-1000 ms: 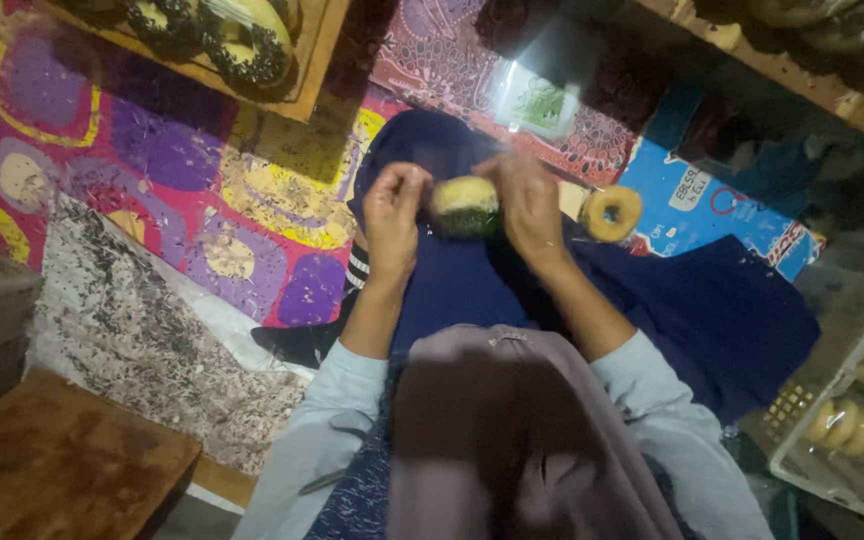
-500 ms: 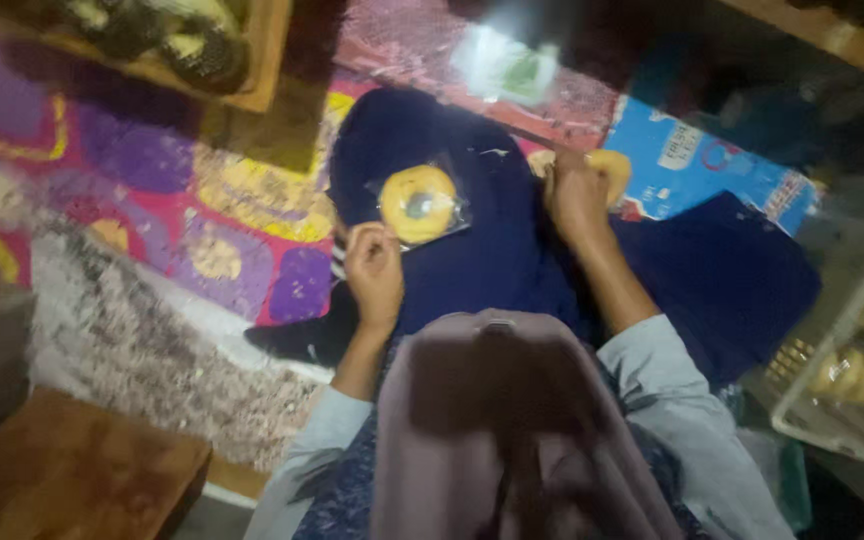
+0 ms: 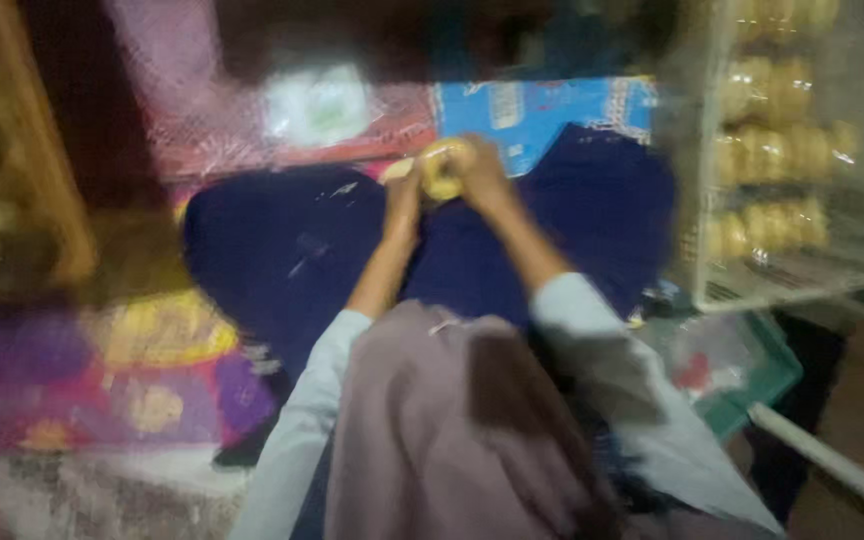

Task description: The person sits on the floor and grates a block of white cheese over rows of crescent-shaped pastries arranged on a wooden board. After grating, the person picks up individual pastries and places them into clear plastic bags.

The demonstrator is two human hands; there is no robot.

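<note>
A small round yellow ring-shaped piece (image 3: 439,168) is held far out over the lap, pinched between both hands, which are brought together around it. The left hand (image 3: 404,190) is closed on its left edge and the right hand (image 3: 480,172) is wrapped over its right side and top; the grip on both sides probably serves to steady or work the piece, though the picture is too blurred for finger positions to be made out. Beneath the hands a dark blue cloth (image 3: 282,250) is spread across the lap, apparently as a working surface. A white wire rack of stacked yellow rounds (image 3: 767,180) stands to the right, within arm's reach. A multicoloured patterned mat (image 3: 162,345) lies to the left, and a blue printed sheet (image 3: 542,110) lies just beyond the hands.
</note>
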